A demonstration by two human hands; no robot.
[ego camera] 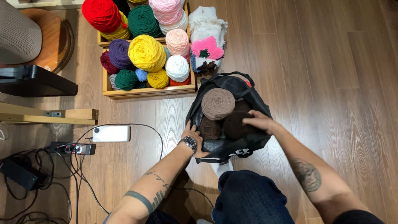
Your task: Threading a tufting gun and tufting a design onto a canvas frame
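A black fabric bag [248, 89] stands open on the wooden floor with several brown yarn balls inside. A light brown ball [217, 103] lies on top at the back. My left hand [194, 139], with a wristwatch, grips the bag's near left rim beside a mid-brown ball [210, 129]. My right hand [258, 121] rests with spread fingers on top of a dark brown ball [237, 126] in the bag. My knee in dark jeans [248, 197] is just below the bag.
Two wooden crates [145, 92] of coloured yarn balls stand behind the bag, with a folded white and pink tufted piece [206, 45] beside them. At left are a white power bank [111, 133], a power strip [74, 148], tangled cables, a wooden frame and a round stool.
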